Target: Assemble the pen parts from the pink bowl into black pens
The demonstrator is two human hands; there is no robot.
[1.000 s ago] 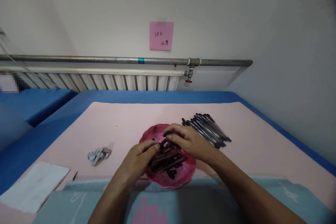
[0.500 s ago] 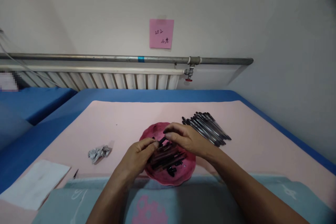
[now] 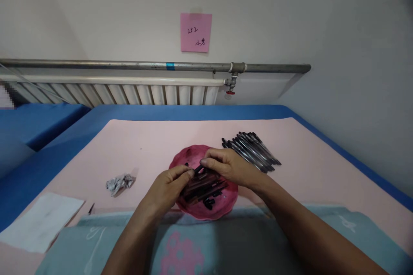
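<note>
Between my two hands, over a pink scalloped plate, is a short black pen part; whether it is a cap or a grip I cannot tell. My left hand pinches its lower left end with thumb and forefinger. On its upper right end, the thumb and fingers of my right hand are closed. Clear pen barrels lie in the plate below, partly hidden by my hands. Small black pen pieces lie beside them. Behind my right hand, several pens with black ends lie side by side.
A crumpled silvery wad and a white sheet are on the left of the pink mat. A small dark pointed piece lies near the sheet. Teal patterned cloth covers the near edge. Radiator and pipe run along the wall.
My right hand's fingers have closed down onto the black pen part, where its forefinger was raised before. The whole view has shifted slightly, so everything sits a little higher.
</note>
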